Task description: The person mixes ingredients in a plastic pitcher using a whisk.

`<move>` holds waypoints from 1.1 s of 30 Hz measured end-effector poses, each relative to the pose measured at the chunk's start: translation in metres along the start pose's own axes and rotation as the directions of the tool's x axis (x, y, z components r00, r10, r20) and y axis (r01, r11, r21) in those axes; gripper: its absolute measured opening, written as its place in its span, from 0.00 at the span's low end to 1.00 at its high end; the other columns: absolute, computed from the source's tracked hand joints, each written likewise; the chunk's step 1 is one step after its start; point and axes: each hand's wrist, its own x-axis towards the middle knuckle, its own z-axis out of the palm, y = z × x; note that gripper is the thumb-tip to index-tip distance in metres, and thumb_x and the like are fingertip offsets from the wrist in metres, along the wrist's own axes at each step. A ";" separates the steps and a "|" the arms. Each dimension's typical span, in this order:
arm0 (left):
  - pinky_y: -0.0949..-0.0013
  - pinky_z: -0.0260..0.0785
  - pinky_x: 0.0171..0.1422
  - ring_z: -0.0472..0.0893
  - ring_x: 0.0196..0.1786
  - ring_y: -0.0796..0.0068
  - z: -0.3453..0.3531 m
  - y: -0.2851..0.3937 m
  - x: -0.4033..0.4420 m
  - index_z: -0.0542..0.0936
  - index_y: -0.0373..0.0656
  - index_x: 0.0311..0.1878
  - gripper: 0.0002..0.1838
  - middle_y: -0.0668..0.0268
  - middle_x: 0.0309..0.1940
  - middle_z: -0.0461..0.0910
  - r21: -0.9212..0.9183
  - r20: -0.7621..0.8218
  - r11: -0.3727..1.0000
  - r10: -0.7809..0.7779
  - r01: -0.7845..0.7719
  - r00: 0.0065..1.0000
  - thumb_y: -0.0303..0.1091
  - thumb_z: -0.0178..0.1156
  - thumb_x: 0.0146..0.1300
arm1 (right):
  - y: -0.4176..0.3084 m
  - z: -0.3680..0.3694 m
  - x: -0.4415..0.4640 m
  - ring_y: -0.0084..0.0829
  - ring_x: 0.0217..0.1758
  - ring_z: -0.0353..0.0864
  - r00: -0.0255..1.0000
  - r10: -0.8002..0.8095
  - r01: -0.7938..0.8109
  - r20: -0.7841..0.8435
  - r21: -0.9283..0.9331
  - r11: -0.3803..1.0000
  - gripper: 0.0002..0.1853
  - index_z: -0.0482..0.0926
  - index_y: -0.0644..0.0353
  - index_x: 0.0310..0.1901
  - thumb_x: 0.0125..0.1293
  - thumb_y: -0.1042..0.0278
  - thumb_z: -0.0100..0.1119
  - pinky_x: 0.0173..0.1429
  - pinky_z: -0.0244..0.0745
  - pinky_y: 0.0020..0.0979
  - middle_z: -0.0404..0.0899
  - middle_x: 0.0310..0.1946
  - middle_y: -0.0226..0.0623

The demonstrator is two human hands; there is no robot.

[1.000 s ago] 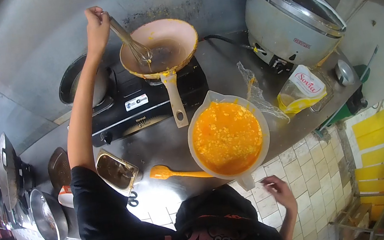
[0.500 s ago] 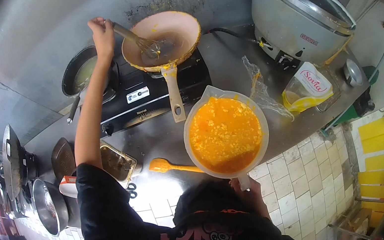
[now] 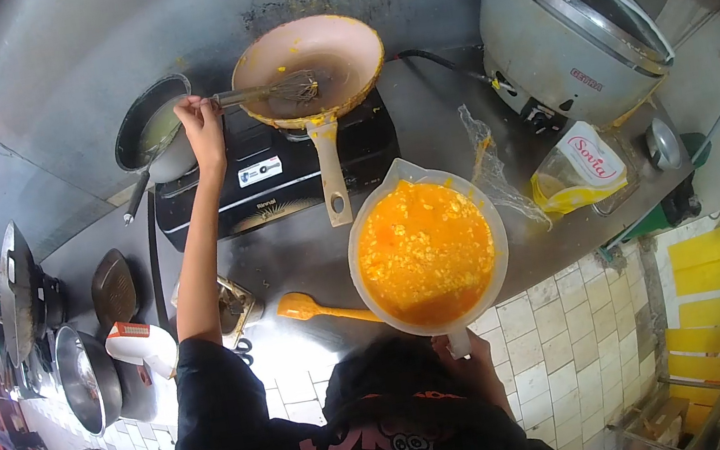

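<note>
My left hand (image 3: 201, 123) is closed around the end of a whisk (image 3: 292, 91), which lies nearly level, its wires over the pale frying pan (image 3: 351, 49). Thin brownish liquid covers the pan's bottom, and orange smears mark its rim and handle. In my right hand (image 3: 478, 359) is the handle of a large translucent jug (image 3: 500, 245), close to my body. Orange liquid with pale curd-like lumps (image 3: 425, 248) fills much of it. An orange spatula (image 3: 302, 308) lies on the counter to the left of the jug.
The pan sits on a black gas stove (image 3: 267, 204), beside a dark saucepan (image 3: 132, 153) of cloudy liquid. A large rice cooker (image 3: 574, 31), a Sovia package (image 3: 581, 166) and crumpled clear plastic (image 3: 491, 162) are at right. A metal wok (image 3: 83, 377) stands left.
My left hand has come down and toward me, tipping the whisk from slanted to almost level; its wires have shifted slightly right. The jug stays in my right hand, almost unmoved.
</note>
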 end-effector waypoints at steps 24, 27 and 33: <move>0.66 0.70 0.40 0.73 0.33 0.70 0.097 0.149 0.141 0.61 0.38 0.42 0.10 0.60 0.31 0.70 0.149 0.428 0.866 0.379 -0.478 0.820 0.31 0.47 0.60 | -0.187 -0.123 0.163 0.31 0.39 0.76 0.760 -0.461 0.603 0.457 -0.234 0.763 0.13 0.73 0.61 0.42 0.56 0.66 0.56 0.44 0.70 0.28 0.76 0.37 0.36; 0.70 0.69 0.36 0.73 0.30 0.74 0.099 0.175 0.143 0.61 0.38 0.41 0.11 0.61 0.29 0.69 -0.004 0.467 0.924 0.340 -0.383 0.816 0.26 0.49 0.56 | -0.207 -0.099 0.241 0.20 0.33 0.75 0.731 -0.553 0.571 0.400 0.084 0.816 0.13 0.75 0.61 0.42 0.58 0.64 0.55 0.39 0.70 0.22 0.78 0.34 0.32; 0.71 0.68 0.35 0.72 0.28 0.75 0.116 0.192 0.130 0.62 0.39 0.40 0.11 0.64 0.25 0.69 0.138 0.475 0.884 0.337 -0.447 0.813 0.28 0.50 0.55 | -0.268 -0.034 0.355 0.20 0.35 0.74 0.724 -0.639 0.591 0.261 0.244 0.769 0.17 0.75 0.63 0.43 0.57 0.59 0.56 0.38 0.72 0.22 0.75 0.35 0.32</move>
